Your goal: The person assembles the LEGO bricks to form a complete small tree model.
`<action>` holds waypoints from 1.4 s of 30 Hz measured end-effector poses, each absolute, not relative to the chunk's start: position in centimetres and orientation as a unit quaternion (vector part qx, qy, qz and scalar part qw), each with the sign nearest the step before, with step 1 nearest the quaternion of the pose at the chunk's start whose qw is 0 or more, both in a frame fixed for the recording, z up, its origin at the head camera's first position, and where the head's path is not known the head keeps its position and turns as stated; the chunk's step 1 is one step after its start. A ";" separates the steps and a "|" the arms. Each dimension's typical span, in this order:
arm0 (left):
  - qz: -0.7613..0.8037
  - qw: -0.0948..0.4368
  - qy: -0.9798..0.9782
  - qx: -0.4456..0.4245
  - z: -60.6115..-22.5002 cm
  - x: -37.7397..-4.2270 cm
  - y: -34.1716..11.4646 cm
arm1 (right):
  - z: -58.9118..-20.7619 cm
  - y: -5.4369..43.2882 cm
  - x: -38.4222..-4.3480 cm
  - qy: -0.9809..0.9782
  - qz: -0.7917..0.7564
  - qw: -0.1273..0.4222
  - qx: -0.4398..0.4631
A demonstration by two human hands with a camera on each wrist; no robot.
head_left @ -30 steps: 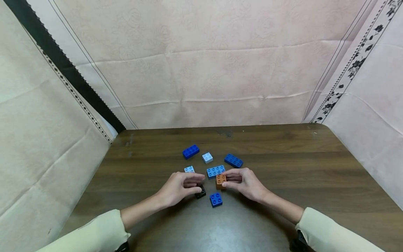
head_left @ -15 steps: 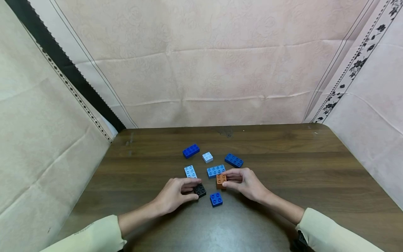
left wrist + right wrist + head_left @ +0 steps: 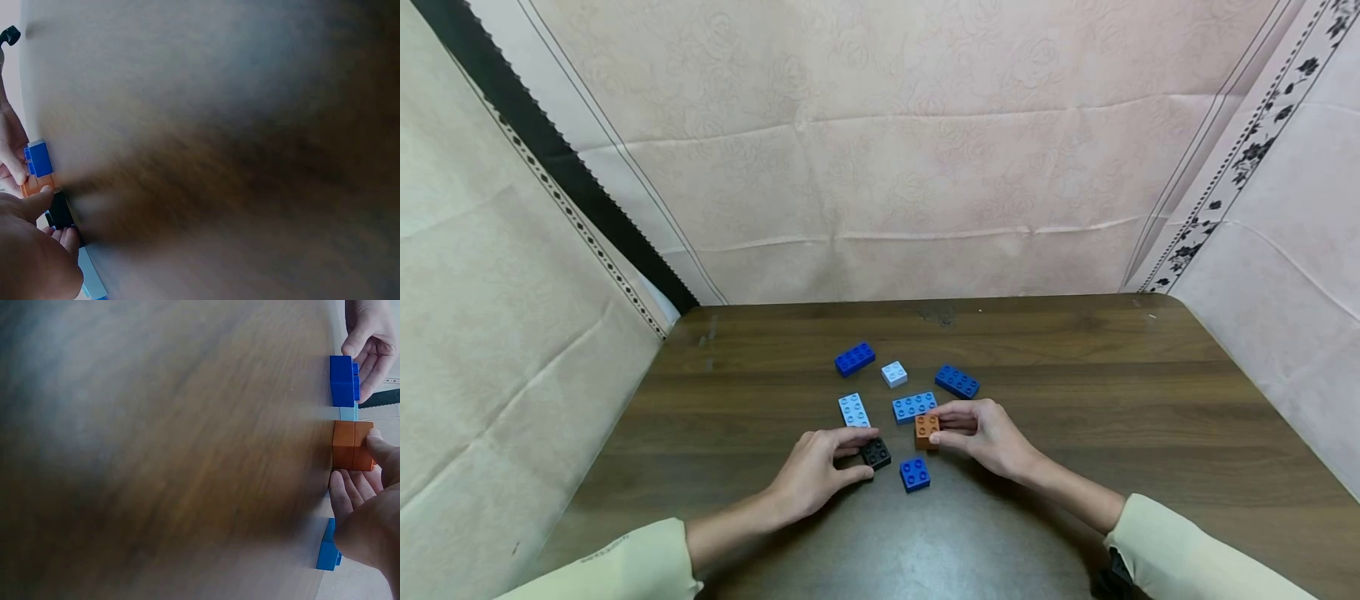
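Note:
A black studded toy brick (image 3: pixel 877 454) sits on the table between the thumb and fingers of my left hand (image 3: pixel 816 468), which pinches it from two sides. The left wrist view shows the thumb on one side of the black brick (image 3: pixel 60 211) and fingertips on the other. To its right, my right hand (image 3: pixel 988 440) pinches an orange brick (image 3: pixel 926 429). In the right wrist view a seam runs across the orange brick (image 3: pixel 351 445), like two bricks stacked. A small dark blue brick (image 3: pixel 914 474) lies just in front, between both hands.
Behind the hands lie a light blue brick (image 3: pixel 853 409), a mid-blue brick (image 3: pixel 914 406), a small pale blue brick (image 3: pixel 894 374) and two longer dark blue bricks (image 3: pixel 854 360) (image 3: pixel 957 382). The wooden table (image 3: pixel 1037 342) ends at a hanging pale cloth (image 3: pixel 925 183).
My left hand has drawn back slightly to the left and its thumb and fingers now frame the black brick, uncovering it and the light blue brick. The right hand stays still.

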State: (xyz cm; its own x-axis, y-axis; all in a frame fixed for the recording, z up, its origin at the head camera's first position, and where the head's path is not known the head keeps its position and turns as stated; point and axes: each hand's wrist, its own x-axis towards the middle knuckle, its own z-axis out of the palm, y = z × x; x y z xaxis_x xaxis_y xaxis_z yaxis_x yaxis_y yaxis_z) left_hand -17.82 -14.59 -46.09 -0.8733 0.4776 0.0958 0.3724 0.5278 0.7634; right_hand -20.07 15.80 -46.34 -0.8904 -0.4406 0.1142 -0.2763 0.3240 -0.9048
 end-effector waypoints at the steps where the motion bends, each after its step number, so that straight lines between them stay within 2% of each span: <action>1: 0.418 0.061 0.873 0.243 -46.1 -17.8 -14.6 | -46.3 15.8 -20.1 0.810 -0.538 0.076 -0.221; 16: 0.416 0.044 0.873 0.250 -45.5 -18.0 -14.2 | -46.3 16.0 -20.0 0.810 -0.539 0.081 -0.218; 42: 0.411 0.020 0.857 0.310 -42.8 -20.7 -11.1 | -46.6 16.0 -20.3 0.805 -0.542 0.080 -0.229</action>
